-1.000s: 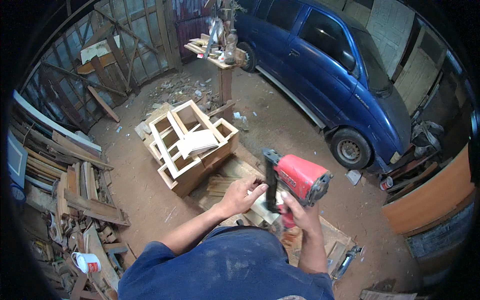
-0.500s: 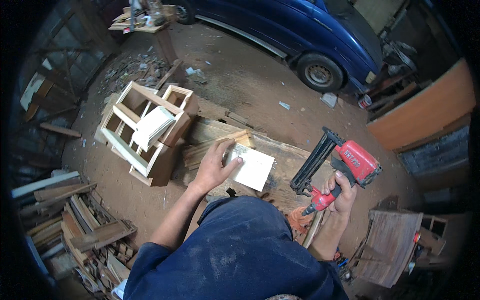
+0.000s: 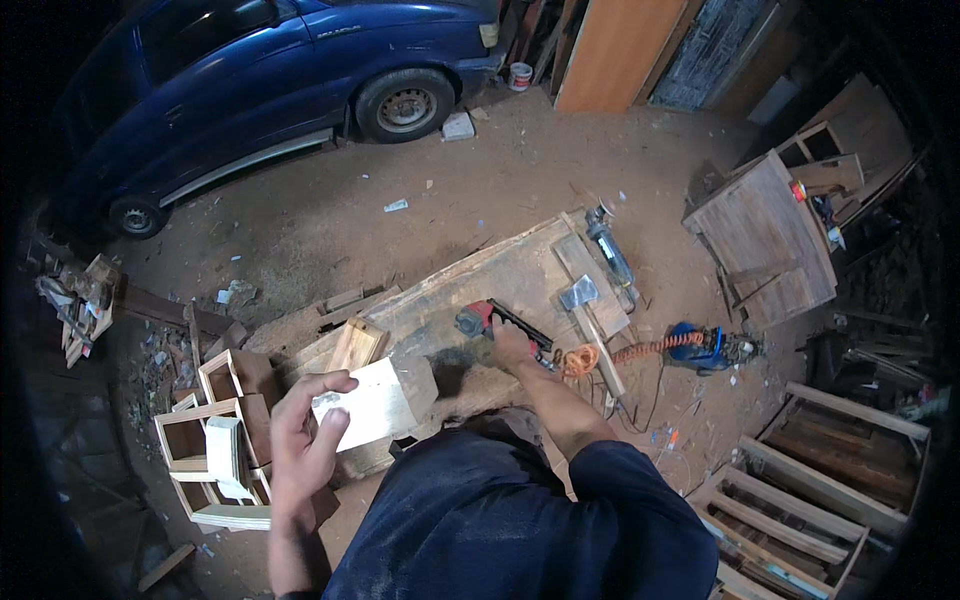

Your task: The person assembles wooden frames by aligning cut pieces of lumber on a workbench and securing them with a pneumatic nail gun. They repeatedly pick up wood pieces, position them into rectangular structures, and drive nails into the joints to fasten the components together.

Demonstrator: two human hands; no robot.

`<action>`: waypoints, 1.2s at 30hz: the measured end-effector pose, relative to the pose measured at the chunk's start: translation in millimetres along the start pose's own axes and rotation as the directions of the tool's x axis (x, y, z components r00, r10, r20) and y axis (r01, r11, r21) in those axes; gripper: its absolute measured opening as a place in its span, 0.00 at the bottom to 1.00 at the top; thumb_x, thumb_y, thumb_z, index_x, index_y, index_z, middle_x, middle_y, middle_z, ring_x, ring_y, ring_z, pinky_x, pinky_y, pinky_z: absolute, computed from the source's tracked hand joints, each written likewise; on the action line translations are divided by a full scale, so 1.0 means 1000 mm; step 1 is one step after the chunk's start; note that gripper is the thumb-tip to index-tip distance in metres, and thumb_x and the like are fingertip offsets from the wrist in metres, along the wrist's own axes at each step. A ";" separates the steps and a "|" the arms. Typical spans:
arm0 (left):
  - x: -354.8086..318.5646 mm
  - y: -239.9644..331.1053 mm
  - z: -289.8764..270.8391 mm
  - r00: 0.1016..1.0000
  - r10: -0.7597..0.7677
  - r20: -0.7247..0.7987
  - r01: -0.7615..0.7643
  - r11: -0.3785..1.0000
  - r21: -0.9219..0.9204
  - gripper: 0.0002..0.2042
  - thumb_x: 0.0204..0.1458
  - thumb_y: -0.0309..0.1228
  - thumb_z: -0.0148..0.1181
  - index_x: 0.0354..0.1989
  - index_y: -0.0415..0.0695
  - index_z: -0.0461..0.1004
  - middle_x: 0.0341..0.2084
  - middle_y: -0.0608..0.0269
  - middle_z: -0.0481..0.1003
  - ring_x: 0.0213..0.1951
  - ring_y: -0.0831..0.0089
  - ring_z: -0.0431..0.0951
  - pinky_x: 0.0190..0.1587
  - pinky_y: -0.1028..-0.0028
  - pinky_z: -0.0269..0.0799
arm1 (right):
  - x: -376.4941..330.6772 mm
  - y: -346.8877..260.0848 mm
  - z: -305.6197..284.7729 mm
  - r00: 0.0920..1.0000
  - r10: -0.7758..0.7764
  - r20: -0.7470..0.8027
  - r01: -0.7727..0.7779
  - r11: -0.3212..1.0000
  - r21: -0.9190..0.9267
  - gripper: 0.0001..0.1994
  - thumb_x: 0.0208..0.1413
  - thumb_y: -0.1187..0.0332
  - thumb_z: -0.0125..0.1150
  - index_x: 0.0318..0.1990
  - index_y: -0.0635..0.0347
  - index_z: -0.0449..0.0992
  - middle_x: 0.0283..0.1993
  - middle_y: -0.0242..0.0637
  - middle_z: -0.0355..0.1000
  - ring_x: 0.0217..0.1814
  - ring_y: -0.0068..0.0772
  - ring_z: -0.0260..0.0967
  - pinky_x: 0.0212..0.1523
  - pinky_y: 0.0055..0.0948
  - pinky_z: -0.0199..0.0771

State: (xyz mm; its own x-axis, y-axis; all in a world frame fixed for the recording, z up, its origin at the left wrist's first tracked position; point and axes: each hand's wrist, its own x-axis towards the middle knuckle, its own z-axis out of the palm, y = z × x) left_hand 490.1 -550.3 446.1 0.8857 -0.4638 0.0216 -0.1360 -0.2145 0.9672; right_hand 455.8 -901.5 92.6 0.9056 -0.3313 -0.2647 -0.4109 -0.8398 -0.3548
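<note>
My left hand [image 3: 305,435] is closed on a white rectangular wooden piece [image 3: 375,405], with the thumb across its bright upper face and the fingers at its left edge. The piece is held up above the near side of the workbench [image 3: 440,285]. My right hand [image 3: 512,345] reaches down to the middle of that bench, its fingers around a red and black nail gun [image 3: 475,318]. The gun lies low, at or just over the bench top, and the hand hides part of its grip. Some stacked wood strips [image 3: 357,345] lie left of the gun.
Open wooden box frames [image 3: 255,385] with a white moulded block [image 3: 228,452] stand at left. On the bench's right end lie an angle grinder [image 3: 612,255] and an orange coiled hose [image 3: 640,352]. A blue car [image 3: 300,85] stands beyond; slatted wooden frames [image 3: 790,505] are at lower right.
My view has turned to the right. The nail gun has come down from its raised position to the bench. My left hand has lifted the white piece off the bench.
</note>
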 end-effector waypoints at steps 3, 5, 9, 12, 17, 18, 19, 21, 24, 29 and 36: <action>0.040 0.087 0.031 0.880 0.417 0.230 -0.356 0.897 -0.263 0.17 0.65 0.40 0.55 0.48 0.37 0.79 0.41 0.54 0.82 0.46 0.60 0.80 0.53 0.62 0.74 | -0.022 0.057 0.059 0.989 -0.071 -0.129 0.073 0.997 0.008 0.19 0.55 0.61 0.65 0.51 0.63 0.75 0.51 0.52 0.74 0.51 0.60 0.76 0.52 0.51 0.78; 0.030 0.147 0.045 0.750 0.607 0.262 -0.524 0.787 -0.325 0.17 0.65 0.41 0.55 0.45 0.37 0.79 0.38 0.54 0.81 0.43 0.61 0.80 0.49 0.64 0.74 | -0.028 0.021 0.057 0.982 -0.144 -0.119 0.164 0.970 0.179 0.17 0.55 0.63 0.65 0.51 0.58 0.78 0.53 0.52 0.72 0.55 0.58 0.73 0.55 0.53 0.76; 0.050 0.170 0.089 0.592 0.734 0.334 -0.557 0.672 -0.488 0.18 0.66 0.42 0.55 0.38 0.38 0.79 0.31 0.56 0.80 0.37 0.64 0.80 0.43 0.67 0.74 | -0.044 0.078 0.010 0.944 -0.028 -0.328 0.067 0.992 0.108 0.22 0.56 0.64 0.63 0.58 0.62 0.74 0.53 0.62 0.71 0.61 0.64 0.67 0.62 0.56 0.67; 0.062 0.158 0.110 0.615 0.706 0.351 -0.511 0.696 -0.504 0.20 0.67 0.43 0.54 0.32 0.38 0.79 0.26 0.57 0.80 0.33 0.66 0.80 0.38 0.70 0.74 | -0.049 0.156 -0.015 0.901 0.172 -0.398 -0.171 0.984 0.039 0.29 0.56 0.62 0.63 0.64 0.65 0.68 0.55 0.65 0.69 0.63 0.64 0.65 0.64 0.57 0.65; 0.033 0.072 0.126 0.932 0.159 0.326 -0.090 0.972 -0.217 0.24 0.67 0.45 0.53 0.24 0.39 0.80 0.18 0.59 0.78 0.25 0.70 0.80 0.30 0.73 0.74 | -0.069 0.252 -0.015 0.944 0.310 -0.114 -0.320 0.944 -0.085 0.33 0.56 0.63 0.64 0.67 0.66 0.61 0.58 0.64 0.68 0.60 0.63 0.68 0.56 0.54 0.72; 0.013 0.045 0.128 0.946 -0.113 0.303 0.151 0.983 -0.103 0.26 0.68 0.46 0.53 0.22 0.39 0.80 0.16 0.59 0.78 0.24 0.70 0.80 0.29 0.74 0.74 | -0.069 0.269 -0.003 0.945 0.327 -0.014 -0.326 0.940 -0.103 0.33 0.56 0.63 0.64 0.67 0.65 0.61 0.58 0.63 0.68 0.58 0.63 0.70 0.54 0.54 0.74; -0.010 0.014 0.128 0.875 -0.411 0.256 0.420 0.907 0.022 0.25 0.67 0.47 0.54 0.25 0.38 0.80 0.18 0.60 0.78 0.23 0.70 0.80 0.29 0.74 0.74 | -0.073 0.286 0.022 0.939 0.326 -0.110 -0.339 0.932 -0.129 0.34 0.56 0.63 0.64 0.67 0.65 0.60 0.55 0.61 0.70 0.56 0.62 0.72 0.52 0.54 0.76; -0.057 -0.053 0.132 0.707 -0.696 0.123 0.681 0.718 0.142 0.22 0.67 0.47 0.55 0.38 0.35 0.79 0.26 0.58 0.79 0.28 0.68 0.80 0.34 0.73 0.76 | -0.068 0.291 0.035 0.926 0.366 -0.097 -0.375 0.923 -0.093 0.35 0.54 0.61 0.66 0.67 0.66 0.61 0.52 0.59 0.73 0.52 0.61 0.75 0.50 0.54 0.78; -0.120 -0.168 0.151 0.854 -0.455 -0.253 0.513 0.818 0.259 0.25 0.67 0.45 0.57 0.57 0.31 0.68 0.43 0.49 0.76 0.45 0.65 0.78 0.46 0.69 0.76 | -0.051 0.262 -0.010 0.897 0.416 0.150 -0.429 0.900 0.071 0.34 0.51 0.58 0.69 0.62 0.67 0.66 0.53 0.58 0.75 0.51 0.59 0.77 0.50 0.53 0.79; -0.065 -0.214 0.190 0.605 -0.523 -0.601 0.706 0.701 0.101 0.26 0.69 0.42 0.54 0.57 0.24 0.64 0.49 0.37 0.72 0.52 0.59 0.71 0.60 0.64 0.66 | -0.041 0.231 -0.062 0.912 0.394 0.112 -0.409 0.865 0.290 0.27 0.45 0.56 0.74 0.47 0.68 0.78 0.48 0.54 0.79 0.47 0.53 0.80 0.47 0.46 0.80; -0.034 -0.231 0.171 0.566 -0.120 -0.815 0.268 0.962 0.045 0.29 0.72 0.43 0.45 0.67 0.25 0.59 0.61 0.35 0.67 0.60 0.52 0.70 0.66 0.60 0.62 | -0.011 0.236 -0.023 0.788 0.281 0.547 -0.614 0.314 0.724 0.15 0.50 0.61 0.71 0.38 0.65 0.81 0.36 0.43 0.80 0.37 0.38 0.78 0.41 0.41 0.79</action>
State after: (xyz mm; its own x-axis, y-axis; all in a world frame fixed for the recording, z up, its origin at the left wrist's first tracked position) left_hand 414.9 -632.2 178.8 0.8799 0.4640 0.1028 0.0864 -0.3689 0.9254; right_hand 351.6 -1106.0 32.9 0.5411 -0.2622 -0.7990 -0.7614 0.2507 -0.5979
